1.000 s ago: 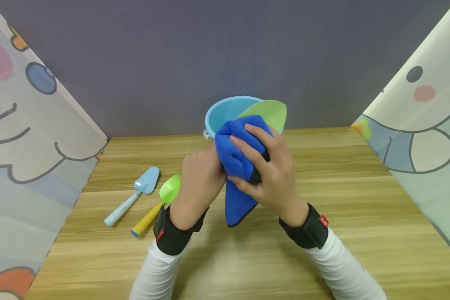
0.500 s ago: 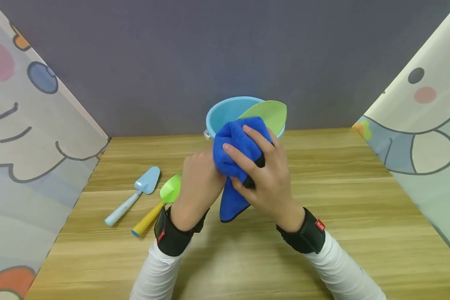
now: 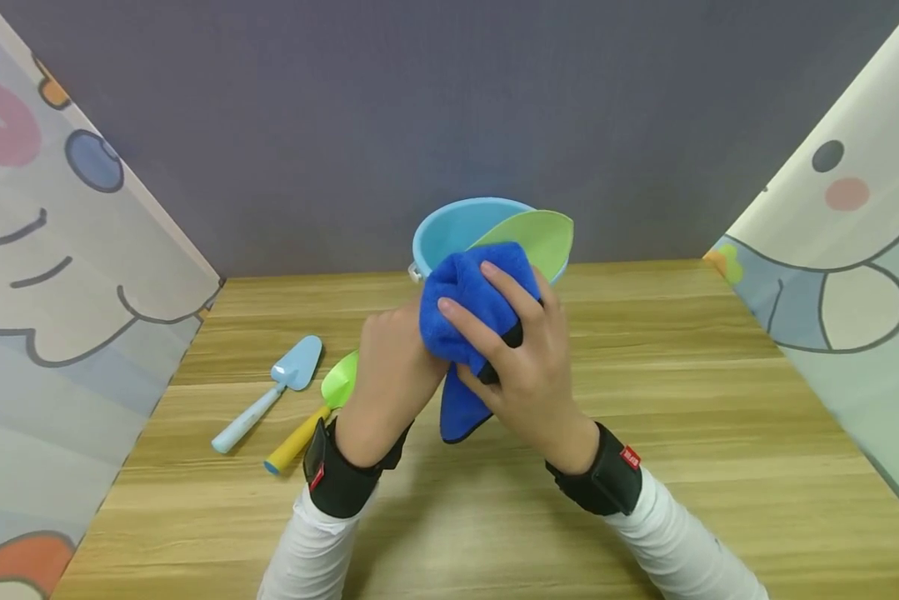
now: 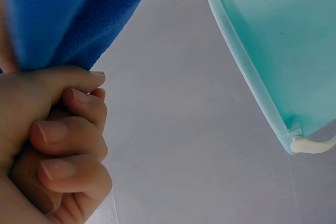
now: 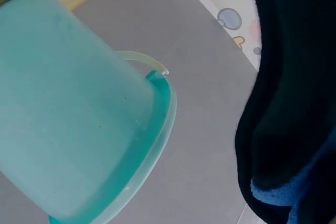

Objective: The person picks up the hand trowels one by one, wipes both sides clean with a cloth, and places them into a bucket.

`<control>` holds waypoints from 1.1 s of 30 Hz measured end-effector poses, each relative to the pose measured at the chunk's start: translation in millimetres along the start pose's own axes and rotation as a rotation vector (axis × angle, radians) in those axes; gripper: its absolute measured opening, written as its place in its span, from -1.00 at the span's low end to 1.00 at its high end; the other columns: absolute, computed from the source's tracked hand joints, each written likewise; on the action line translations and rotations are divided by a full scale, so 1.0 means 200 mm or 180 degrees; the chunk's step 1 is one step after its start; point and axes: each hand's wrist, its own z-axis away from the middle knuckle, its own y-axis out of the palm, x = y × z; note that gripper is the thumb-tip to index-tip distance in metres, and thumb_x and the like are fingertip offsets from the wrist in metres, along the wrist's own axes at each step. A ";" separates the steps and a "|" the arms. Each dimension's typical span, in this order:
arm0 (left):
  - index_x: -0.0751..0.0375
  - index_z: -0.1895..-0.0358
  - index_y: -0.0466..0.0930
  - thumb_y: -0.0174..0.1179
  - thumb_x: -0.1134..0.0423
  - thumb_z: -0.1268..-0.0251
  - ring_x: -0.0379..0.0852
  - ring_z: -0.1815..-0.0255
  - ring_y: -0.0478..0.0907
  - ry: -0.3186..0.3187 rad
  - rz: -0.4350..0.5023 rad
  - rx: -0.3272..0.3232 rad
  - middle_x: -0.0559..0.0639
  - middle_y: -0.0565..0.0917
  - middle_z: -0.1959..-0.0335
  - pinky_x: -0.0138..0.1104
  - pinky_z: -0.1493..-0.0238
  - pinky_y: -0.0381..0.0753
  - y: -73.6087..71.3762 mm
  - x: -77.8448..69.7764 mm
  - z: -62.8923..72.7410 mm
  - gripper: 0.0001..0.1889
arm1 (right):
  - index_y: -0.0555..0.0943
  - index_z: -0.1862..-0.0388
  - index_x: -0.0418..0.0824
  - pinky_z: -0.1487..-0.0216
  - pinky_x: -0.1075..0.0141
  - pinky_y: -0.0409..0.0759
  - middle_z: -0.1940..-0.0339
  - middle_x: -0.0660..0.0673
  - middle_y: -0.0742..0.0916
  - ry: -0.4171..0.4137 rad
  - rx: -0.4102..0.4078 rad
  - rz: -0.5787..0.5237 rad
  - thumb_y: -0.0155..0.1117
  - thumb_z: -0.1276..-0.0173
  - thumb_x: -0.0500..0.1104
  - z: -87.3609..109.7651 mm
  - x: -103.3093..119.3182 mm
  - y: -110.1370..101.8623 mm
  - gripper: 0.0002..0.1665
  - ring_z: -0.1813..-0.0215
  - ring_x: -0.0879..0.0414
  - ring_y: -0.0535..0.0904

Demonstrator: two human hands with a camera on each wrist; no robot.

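Observation:
My right hand (image 3: pixel 527 354) grips a blue towel (image 3: pixel 464 292) with black edging, bunched over a toy shovel (image 3: pixel 542 233) whose light green blade shows past the cloth. In the head view that blade overlaps the light blue bucket (image 3: pixel 449 225). My left hand (image 3: pixel 397 358) is curled in a fist on the shovel's handle end, close against the towel; the handle itself is hidden. Curled fingers (image 4: pixel 73 135) show in the left wrist view, with the towel (image 4: pixel 79 19) just above the thumb. Dark folds of the towel (image 5: pixel 283 98) fill the right side of the right wrist view.
The bucket (image 5: pixel 79 108) has a white handle and stands at the table's back edge by a grey wall (image 3: pixel 307 125). On the left lie a light blue trowel (image 3: pixel 295 364) and a green trowel with a yellow handle (image 3: pixel 295 442). Cartoon-printed panels (image 3: pixel 831 250) flank the wooden table (image 3: pixel 719 433).
My right hand and the towel have shifted a little left and down, closer over my left fist. The left hand, bucket and trowels stay almost in place.

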 end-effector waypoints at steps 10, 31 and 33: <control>0.22 0.51 0.41 0.29 0.34 -0.33 -0.16 0.80 0.21 -0.0036 0.0072 0.0115 -0.05 0.32 0.77 -0.35 0.71 0.18 0.01 0.01 0.02 -0.72 | 0.53 -0.28 -0.02 -0.40 -0.29 0.38 -0.38 -0.41 0.43 0.0055 0.0103 -0.0062 0.59 -0.16 -0.18 0.01 0.02 0.00 -0.30 -0.43 -0.50 0.30; 0.22 0.43 0.47 0.29 0.37 -0.31 -0.14 0.79 0.24 0.0071 0.0067 0.0083 -0.03 0.37 0.74 -0.31 0.72 0.22 0.01 -0.01 -0.01 -0.81 | 0.58 -0.21 0.00 -0.37 -0.23 0.46 -0.37 -0.34 0.48 0.0154 0.0052 -0.0114 0.46 -0.20 -0.41 0.00 0.01 -0.02 -0.37 -0.42 -0.49 0.29; 0.23 0.42 0.48 0.29 0.37 -0.31 -0.14 0.79 0.25 0.0074 0.0085 0.0084 -0.03 0.37 0.74 -0.32 0.72 0.23 0.01 -0.01 -0.01 -0.81 | 0.59 -0.21 0.00 -0.36 -0.22 0.46 -0.36 -0.34 0.50 0.0129 0.0023 -0.0101 0.48 -0.20 -0.39 0.00 0.01 -0.02 -0.39 -0.41 -0.48 0.31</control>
